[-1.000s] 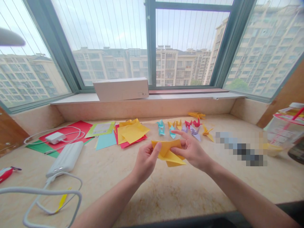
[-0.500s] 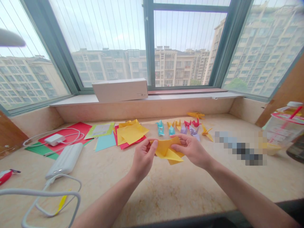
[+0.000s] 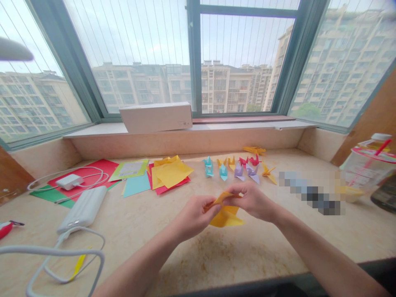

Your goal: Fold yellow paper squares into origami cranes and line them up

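Between my two hands is a sheet of yellow origami paper [image 3: 227, 218], partly folded, with its upper part bent and a pointed flap hanging below. My left hand [image 3: 198, 214] pinches its left side between thumb and fingers. The right hand [image 3: 252, 200] grips the upper right part, its fingertips partly hidden by the paper. Just beyond the hands stand small folded paper cranes: blue ones [image 3: 223, 172], purple ones [image 3: 253, 173], red ones [image 3: 254, 160] and yellow ones [image 3: 268, 172].
Yellow paper sheets [image 3: 171, 173] lie on red ones at centre left. Further left are a white power bank [image 3: 83, 208], a charger [image 3: 69, 181] and a looping cable [image 3: 102, 264]. A plastic cup [image 3: 368, 169] stands at right, and a white box [image 3: 156, 117] on the sill.
Both hands have moved slightly down and come closer together. The yellow paper has gone down with them, and its upper part is now bent between the fingers.
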Demonstrator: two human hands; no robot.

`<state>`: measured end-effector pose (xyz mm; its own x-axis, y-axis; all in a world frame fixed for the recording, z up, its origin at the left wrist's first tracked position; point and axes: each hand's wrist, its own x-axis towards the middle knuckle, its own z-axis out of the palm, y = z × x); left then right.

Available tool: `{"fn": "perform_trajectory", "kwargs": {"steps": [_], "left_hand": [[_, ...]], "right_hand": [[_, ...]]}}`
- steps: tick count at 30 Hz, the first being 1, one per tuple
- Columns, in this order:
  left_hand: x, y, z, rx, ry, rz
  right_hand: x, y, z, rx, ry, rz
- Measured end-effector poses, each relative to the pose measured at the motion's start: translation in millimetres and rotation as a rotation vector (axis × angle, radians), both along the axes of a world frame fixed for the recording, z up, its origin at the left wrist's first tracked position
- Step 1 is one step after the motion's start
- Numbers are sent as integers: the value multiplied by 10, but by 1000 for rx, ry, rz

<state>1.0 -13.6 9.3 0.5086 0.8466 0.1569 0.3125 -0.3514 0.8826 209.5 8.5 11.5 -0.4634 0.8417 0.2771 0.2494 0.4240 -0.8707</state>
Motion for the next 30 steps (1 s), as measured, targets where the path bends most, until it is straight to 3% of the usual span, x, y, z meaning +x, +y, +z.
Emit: {"fn": "perform_trajectory", "kwargs": {"steps": [4, 9, 12, 17, 23, 28, 30], "left_hand": [[-5, 66, -20, -125, -179, 67], [-20, 143, -20, -228, -470, 324], [-11, 147, -47, -246, -493, 350], [50, 82, -53, -265, -497, 270], [77, 8, 7, -325, -526, 121], [84, -3, -11, -310, -524, 84], [88, 0, -28, -304, -534, 57]], "right_hand": [[5, 21, -11, 136, 45, -143], [47, 58, 5, 346, 114, -339], [7, 37, -4, 419, 108, -294], [-92, 11, -67, 444, 68, -207], [-94, 40, -96, 288, 186, -201], [-142, 20, -70, -24, 419, -28], [-159, 14, -66, -81, 468, -2]]}}
